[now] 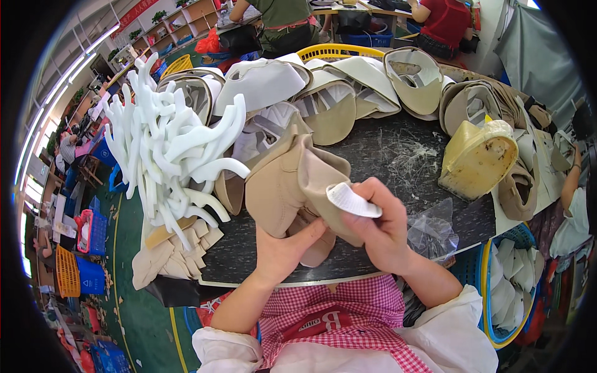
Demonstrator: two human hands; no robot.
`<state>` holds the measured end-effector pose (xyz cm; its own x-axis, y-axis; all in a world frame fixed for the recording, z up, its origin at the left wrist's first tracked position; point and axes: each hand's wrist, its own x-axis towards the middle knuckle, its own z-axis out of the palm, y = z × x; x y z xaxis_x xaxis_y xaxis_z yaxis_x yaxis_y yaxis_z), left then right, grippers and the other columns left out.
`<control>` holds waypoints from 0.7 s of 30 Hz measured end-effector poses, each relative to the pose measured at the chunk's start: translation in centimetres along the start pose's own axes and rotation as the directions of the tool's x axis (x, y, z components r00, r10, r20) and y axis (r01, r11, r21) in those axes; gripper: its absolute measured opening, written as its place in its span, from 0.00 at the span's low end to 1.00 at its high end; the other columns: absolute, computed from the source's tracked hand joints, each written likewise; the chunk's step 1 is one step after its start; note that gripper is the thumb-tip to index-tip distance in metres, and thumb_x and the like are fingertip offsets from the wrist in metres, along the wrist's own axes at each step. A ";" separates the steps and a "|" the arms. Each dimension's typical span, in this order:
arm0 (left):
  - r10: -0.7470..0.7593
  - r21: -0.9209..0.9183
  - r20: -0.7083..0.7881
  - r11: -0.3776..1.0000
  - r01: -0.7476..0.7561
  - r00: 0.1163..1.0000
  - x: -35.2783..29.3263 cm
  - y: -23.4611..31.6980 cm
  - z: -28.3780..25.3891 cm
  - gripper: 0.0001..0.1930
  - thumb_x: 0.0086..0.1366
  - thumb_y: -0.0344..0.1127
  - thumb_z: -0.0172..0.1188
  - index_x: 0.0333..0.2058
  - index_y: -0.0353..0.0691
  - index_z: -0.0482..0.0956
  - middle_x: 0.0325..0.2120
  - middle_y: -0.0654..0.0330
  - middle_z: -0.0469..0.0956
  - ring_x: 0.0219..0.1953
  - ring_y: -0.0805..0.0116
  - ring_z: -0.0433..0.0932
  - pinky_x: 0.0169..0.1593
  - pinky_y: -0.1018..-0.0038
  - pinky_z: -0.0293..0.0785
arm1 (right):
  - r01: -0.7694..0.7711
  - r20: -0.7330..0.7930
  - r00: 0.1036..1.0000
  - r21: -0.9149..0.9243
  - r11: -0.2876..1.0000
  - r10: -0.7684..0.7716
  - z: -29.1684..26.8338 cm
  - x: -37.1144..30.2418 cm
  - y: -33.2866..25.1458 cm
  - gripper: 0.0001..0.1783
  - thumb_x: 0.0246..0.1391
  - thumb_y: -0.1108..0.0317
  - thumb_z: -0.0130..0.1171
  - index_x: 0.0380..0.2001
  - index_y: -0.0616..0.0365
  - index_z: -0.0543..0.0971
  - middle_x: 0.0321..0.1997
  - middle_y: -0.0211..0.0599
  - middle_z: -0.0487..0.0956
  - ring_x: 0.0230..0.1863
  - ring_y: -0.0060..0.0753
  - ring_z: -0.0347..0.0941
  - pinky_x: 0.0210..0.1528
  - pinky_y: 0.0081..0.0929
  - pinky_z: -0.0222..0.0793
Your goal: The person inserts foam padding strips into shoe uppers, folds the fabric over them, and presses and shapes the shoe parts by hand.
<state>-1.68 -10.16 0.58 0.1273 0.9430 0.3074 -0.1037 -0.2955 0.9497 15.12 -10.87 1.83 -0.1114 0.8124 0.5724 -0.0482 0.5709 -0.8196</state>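
Note:
A beige shoe upper (273, 193) is held up over the near part of the dark table. My left hand (280, 252) is closed around its lower left side, with the thumb pressed along it. My right hand (388, 236) pinches a small white curved stiffener piece (353, 200) between thumb and fingers, against the upper's right edge. Part of that piece is hidden by my fingers. Left of the upper is a heap of white foam strips (161, 143), and below it lies a pile of flat beige pieces (186, 252).
Several more shoe uppers (267, 84) line the back of the scratched black tabletop (398, 149). A yellow glue-stained container (479, 155) stands at right, near a clear plastic bag (433, 230). A blue-and-yellow basket (484, 292) of white pieces sits lower right. Other people work beyond.

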 end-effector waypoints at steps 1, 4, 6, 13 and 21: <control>-0.027 -0.097 0.028 0.995 0.030 0.999 0.1 0.0 0.1 0.26 0.53 0.28 0.68 0.50 0.35 0.71 0.44 0.60 0.75 0.46 0.70 0.74 0.51 0.71 0.71 | 0.010 -0.050 0.999 -0.028 1.000 -0.011 -0.2 0.2 0.2 0.05 0.55 0.74 0.56 0.33 0.64 0.73 0.27 0.30 0.72 0.30 0.14 0.67 0.31 0.16 0.62; -0.193 -0.340 0.095 0.916 0.214 0.977 -0.4 0.5 0.6 0.31 0.51 0.27 0.69 0.54 0.36 0.67 0.47 0.58 0.73 0.48 0.68 0.73 0.53 0.70 0.71 | -0.095 -0.115 0.990 -0.065 0.993 0.088 -0.1 1.3 0.7 0.07 0.57 0.70 0.57 0.30 0.64 0.75 0.22 0.27 0.72 0.26 0.11 0.65 0.27 0.15 0.61; -0.236 -0.399 0.126 0.877 0.267 0.964 -1.3 0.4 1.2 0.33 0.51 0.26 0.68 0.56 0.36 0.64 0.48 0.57 0.71 0.49 0.67 0.73 0.53 0.69 0.71 | -0.300 -0.081 0.950 0.037 0.953 0.302 0.0 1.9 2.1 0.12 0.59 0.65 0.57 0.28 0.64 0.76 0.19 0.26 0.72 0.24 0.10 0.62 0.25 0.17 0.60; -0.361 -0.498 0.215 0.758 0.420 0.907 -0.6 0.6 0.6 0.31 0.57 0.27 0.62 0.59 0.36 0.60 0.50 0.53 0.70 0.53 0.62 0.72 0.52 0.67 0.73 | -0.372 -0.012 0.925 0.168 0.913 0.380 0.0 2.2 4.6 0.15 0.58 0.60 0.57 0.30 0.64 0.79 0.19 0.26 0.73 0.24 0.11 0.64 0.26 0.18 0.62; -0.403 -0.566 -0.029 0.761 0.318 0.915 -0.1 0.9 0.3 0.28 0.60 0.28 0.59 0.58 0.36 0.61 0.51 0.56 0.71 0.52 0.63 0.73 0.54 0.66 0.71 | 0.314 0.005 0.919 -0.615 0.724 -0.394 -2.7 0.5 1.7 0.19 0.39 0.67 0.69 0.37 0.60 0.78 0.34 0.35 0.75 0.32 0.31 0.72 0.33 0.27 0.66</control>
<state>-1.51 -10.51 1.41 0.1299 0.9861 -0.1034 -0.5966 0.1610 0.7863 17.68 -9.19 0.78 -0.0885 0.5209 0.8490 0.5404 0.7411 -0.3984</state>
